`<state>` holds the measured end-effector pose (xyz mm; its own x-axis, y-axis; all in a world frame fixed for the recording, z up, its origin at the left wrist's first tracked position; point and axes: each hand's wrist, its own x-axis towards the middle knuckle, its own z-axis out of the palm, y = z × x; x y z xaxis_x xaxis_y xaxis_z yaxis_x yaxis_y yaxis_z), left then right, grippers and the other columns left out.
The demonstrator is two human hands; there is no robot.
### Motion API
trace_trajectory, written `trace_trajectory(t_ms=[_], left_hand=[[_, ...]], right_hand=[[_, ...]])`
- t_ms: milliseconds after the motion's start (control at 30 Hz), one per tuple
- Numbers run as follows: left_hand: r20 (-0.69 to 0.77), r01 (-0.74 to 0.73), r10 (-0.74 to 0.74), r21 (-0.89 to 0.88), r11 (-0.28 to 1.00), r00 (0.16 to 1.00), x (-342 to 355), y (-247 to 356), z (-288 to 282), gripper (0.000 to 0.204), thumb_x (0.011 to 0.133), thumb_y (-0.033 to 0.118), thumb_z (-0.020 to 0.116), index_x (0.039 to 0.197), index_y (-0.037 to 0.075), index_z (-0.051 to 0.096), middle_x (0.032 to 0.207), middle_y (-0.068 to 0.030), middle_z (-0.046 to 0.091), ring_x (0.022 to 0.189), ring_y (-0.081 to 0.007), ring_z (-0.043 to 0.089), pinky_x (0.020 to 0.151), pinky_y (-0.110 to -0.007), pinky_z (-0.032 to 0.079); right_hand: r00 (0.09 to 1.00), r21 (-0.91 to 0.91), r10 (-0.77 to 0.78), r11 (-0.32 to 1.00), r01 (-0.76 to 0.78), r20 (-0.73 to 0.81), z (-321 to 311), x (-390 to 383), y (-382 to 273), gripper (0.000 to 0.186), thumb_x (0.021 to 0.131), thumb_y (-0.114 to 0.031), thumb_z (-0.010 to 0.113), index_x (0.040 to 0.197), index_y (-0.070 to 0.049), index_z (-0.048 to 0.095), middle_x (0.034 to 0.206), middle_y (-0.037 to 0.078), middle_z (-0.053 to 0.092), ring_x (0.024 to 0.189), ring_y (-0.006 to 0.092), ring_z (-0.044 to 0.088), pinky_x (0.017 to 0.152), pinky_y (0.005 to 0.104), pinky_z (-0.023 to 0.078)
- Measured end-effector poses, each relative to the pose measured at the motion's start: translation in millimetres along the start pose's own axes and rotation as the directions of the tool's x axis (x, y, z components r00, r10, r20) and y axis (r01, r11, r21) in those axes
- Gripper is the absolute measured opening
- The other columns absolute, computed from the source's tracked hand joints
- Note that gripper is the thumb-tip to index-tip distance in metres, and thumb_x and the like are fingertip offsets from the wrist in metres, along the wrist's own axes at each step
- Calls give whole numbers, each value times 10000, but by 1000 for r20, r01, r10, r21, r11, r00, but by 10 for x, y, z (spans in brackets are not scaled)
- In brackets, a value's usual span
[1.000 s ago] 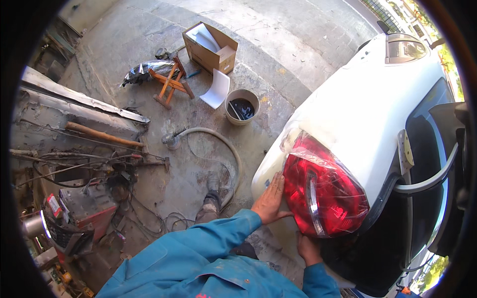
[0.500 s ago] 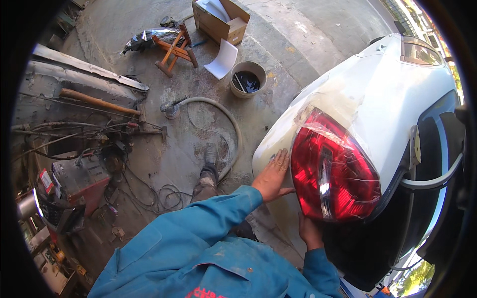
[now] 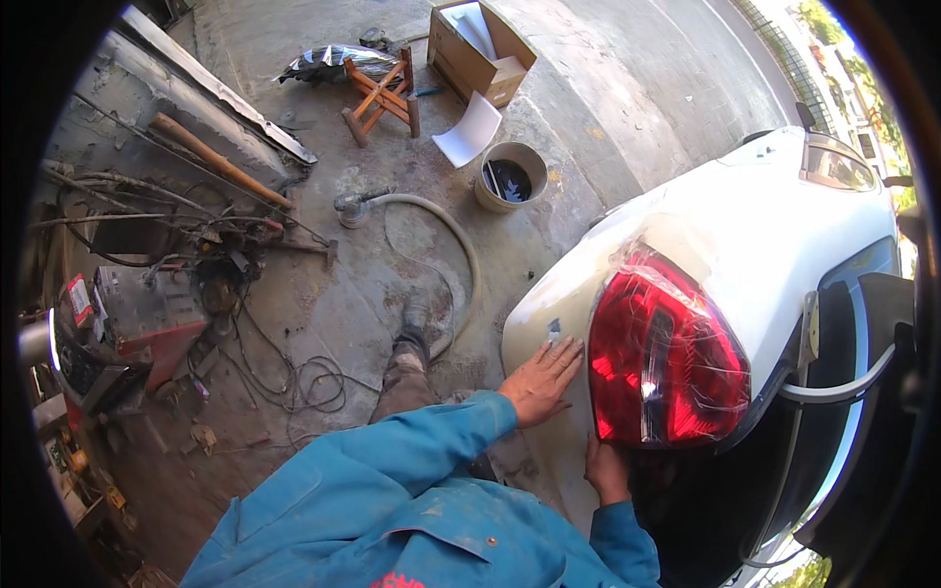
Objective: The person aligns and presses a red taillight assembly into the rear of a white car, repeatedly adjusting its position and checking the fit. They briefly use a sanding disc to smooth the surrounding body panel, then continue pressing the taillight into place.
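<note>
My left hand (image 3: 541, 383) lies flat on the cream-coloured, patchy bumper panel (image 3: 554, 299) at the rear corner of a white car (image 3: 730, 201). Its fingers are stretched out and point toward the red tail light (image 3: 667, 358), with the fingertips close to the lens edge. Clear plastic film or tape covers part of the lens. Below the light, at the edge of the dark rear opening, is my right hand (image 3: 610, 472). Its thumb points up along the panel edge, while the other fingers are mostly hidden in shadow. A small grey spot (image 3: 555, 328) shows just above my left fingers.
On the floor ahead are a bucket of dark liquid (image 3: 511, 177), a cardboard box (image 3: 478, 54), a curved white sheet (image 3: 468, 130) and a wooden folding stool (image 3: 381, 96). A sander-like tool (image 3: 355, 210) with a thick hose lies nearer. Cables and a red-grey machine (image 3: 162, 309) stand left.
The view has shifted, so floor things sit farther right. My left hand has slid back a little on the panel, uncovering more of the grey spot. My right hand stays below the light.
</note>
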<state>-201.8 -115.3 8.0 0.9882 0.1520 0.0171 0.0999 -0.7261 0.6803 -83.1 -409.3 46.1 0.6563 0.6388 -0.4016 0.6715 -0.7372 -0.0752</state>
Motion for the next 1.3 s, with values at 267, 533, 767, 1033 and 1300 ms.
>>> trace_trajectory(t_ms=[267,533,767,1033,1300], left_hand=[[-10,-87,87,-15,996,996,432,-616,-385,952,1042,456,769,1746,-23,342,1865,-214,274,1750,-389,217,1414,-590,220],[111,-190,196,-56,980,974,902,-926,-665,951,1058,461,749,1760,-15,319,1863,-212,281,1753,-378,215,1413,-582,234],[170,-241,272,-185,953,947,1263,-1168,-703,890,1078,382,724,1742,-48,316,1804,-298,345,1719,-426,284,1411,-530,269],[82,-155,229,-516,842,970,1629,-1159,-695,884,1074,266,718,1749,-82,266,1799,-341,319,1711,-450,286,1421,-468,247],[130,-99,221,-608,788,966,1668,-919,-1017,1095,1053,521,753,1757,-112,202,1822,-388,203,1735,-507,152,1429,-499,189]], right_hand=[[941,82,162,978,-194,299,-232,23,-106,410,1140,-319,637,1253,62,740,1201,374,745,1108,562,720,987,595,574],[923,25,91,994,-108,375,-99,-118,29,373,1155,-294,584,1293,15,740,1308,333,731,1219,546,684,1074,586,534],[898,108,183,964,-244,400,40,-193,51,362,1137,-319,602,1353,-64,741,1418,275,715,1362,504,627,1188,567,456],[926,116,175,968,-224,335,-235,-100,-213,422,1134,-328,597,1483,-116,703,1542,228,670,1450,468,587,1249,547,434],[717,313,432,689,-654,547,-260,-169,-270,399,1131,-297,609,1481,-118,680,1279,197,735,1208,398,662,1075,527,492]])
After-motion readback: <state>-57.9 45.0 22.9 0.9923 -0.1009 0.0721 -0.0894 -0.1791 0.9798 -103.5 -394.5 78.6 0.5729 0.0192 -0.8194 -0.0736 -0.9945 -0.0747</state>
